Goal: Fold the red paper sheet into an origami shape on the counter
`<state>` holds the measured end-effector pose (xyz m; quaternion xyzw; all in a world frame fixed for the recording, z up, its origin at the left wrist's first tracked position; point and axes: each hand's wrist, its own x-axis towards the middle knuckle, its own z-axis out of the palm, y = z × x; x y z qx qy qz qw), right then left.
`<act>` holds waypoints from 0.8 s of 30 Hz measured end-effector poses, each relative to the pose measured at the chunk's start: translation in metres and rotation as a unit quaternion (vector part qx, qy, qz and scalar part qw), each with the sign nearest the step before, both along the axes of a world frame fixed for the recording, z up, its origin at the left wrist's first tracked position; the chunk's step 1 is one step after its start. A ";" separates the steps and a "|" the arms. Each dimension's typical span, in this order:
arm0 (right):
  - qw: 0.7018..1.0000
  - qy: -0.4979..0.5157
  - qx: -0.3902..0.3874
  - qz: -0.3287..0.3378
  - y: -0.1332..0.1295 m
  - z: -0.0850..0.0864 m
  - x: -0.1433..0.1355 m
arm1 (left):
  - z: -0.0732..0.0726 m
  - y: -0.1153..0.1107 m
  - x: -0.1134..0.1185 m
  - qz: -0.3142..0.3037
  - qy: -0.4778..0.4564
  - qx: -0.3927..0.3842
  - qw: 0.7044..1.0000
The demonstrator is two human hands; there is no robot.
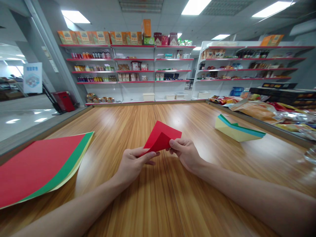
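Note:
A small piece of folded red paper is held up over the middle of the table, one flap creased across its front. My left hand pinches its lower left corner, thumb in front and fingers behind. At the lower right edge, my right hand grips the same paper between thumb and fingers. Off to the right stands a folded paper boat in yellow, blue and green, apart from both hands. On the left lies a stack of coloured sheets, red on top, with green and pale yellow edges showing beneath.
The wooden table has a raised rim around it. Packaged snacks and dark boxes crowd beyond its right edge. Store shelves with bottles and boxes stand behind. A sign and a red box are at far left.

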<state>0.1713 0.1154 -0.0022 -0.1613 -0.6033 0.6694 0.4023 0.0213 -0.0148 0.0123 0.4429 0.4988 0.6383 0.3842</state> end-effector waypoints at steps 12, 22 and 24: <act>0.997 0.013 -0.023 -0.070 0.024 -0.001 0.005 | -0.004 0.008 -0.012 0.079 -0.113 -0.015 0.990; 0.992 -0.039 0.121 -0.025 0.011 0.002 0.010 | -0.005 0.002 -0.018 -0.238 -0.180 -0.065 0.952; 0.992 -0.036 0.121 -0.028 0.013 0.001 0.010 | -0.005 0.002 -0.018 -0.265 -0.196 -0.045 0.943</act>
